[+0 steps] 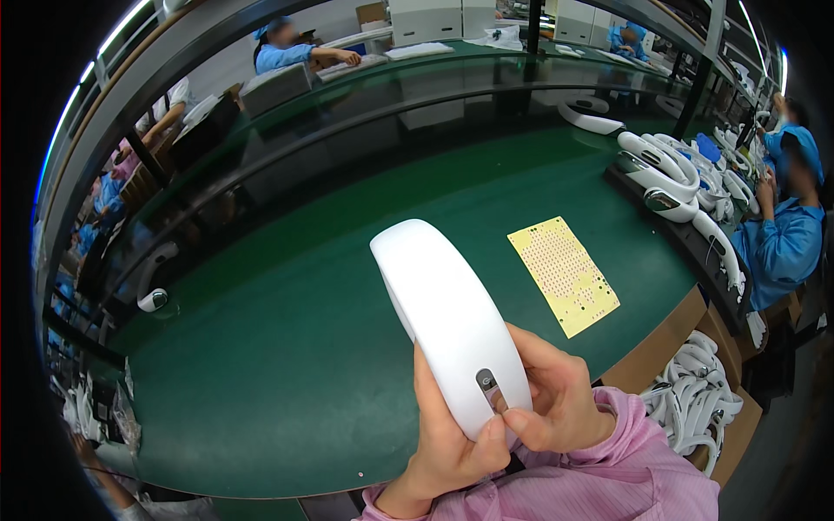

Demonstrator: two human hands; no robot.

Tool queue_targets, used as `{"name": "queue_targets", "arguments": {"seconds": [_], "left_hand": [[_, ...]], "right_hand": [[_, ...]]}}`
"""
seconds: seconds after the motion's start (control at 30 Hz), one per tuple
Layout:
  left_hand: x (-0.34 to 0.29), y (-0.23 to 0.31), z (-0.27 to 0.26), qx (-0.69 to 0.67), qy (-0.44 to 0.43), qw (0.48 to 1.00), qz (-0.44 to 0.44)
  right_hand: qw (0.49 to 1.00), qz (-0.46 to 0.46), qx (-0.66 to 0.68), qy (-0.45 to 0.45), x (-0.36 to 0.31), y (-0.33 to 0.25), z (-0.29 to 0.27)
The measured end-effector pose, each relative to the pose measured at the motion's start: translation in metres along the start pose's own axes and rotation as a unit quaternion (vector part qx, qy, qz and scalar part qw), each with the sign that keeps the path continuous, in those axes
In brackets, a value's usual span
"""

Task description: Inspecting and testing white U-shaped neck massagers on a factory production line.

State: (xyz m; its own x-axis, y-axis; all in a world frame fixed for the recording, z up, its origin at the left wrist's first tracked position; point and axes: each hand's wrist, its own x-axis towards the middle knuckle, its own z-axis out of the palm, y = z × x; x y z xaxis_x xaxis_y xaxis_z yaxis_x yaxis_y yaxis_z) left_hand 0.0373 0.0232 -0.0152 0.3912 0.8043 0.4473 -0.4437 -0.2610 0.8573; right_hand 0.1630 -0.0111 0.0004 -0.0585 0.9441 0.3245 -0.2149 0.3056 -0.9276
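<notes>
On my feed a yellow sheet (563,275) dotted with small holes lies flat on the green table (304,347), well apart from a small white part (153,300) near the table's left edge. Along the far right side I see a row of white curved shells (673,178) — close-packed, some touching — and beside them a worker in blue (786,234) sits at the table's end. Lower right, a cardboard box (708,404) holds more white shells, and another blue-clad worker (291,52) sits at the bench beyond.
</notes>
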Motion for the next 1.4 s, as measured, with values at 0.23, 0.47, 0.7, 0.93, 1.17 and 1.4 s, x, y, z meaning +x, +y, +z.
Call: {"name": "queue_targets", "arguments": {"seconds": [0.23, 0.47, 0.7, 0.93, 1.17, 1.4], "left_hand": [[0.0, -0.001, 0.0, -0.019, 0.014, 1.0, -0.011], [0.002, 0.008, -0.007, -0.072, 0.014, 0.995, -0.074], [0.013, 0.014, -0.007, -0.124, 0.077, 0.987, -0.07], [0.003, 0.029, -0.01, -0.021, 0.087, 0.994, -0.059], [-0.005, 0.024, -0.024, 0.003, 0.159, 0.987, 0.006], [-0.028, 0.005, -0.1, -0.439, -0.06, 0.89, 0.108]], "right_hand": [[0.999, -0.013, 0.02, 0.026, 0.004, 0.0, 0.007], [0.996, 0.053, 0.071, 0.011, 0.004, -0.002, 0.008], [0.997, 0.044, 0.039, -0.041, 0.009, 0.002, 0.009], [0.999, 0.005, -0.001, -0.053, 0.011, 0.001, 0.022], [0.963, -0.101, -0.242, -0.058, 0.013, 0.001, 0.023], [0.956, -0.084, -0.279, 0.045, 0.031, 0.031, -0.043]]}}
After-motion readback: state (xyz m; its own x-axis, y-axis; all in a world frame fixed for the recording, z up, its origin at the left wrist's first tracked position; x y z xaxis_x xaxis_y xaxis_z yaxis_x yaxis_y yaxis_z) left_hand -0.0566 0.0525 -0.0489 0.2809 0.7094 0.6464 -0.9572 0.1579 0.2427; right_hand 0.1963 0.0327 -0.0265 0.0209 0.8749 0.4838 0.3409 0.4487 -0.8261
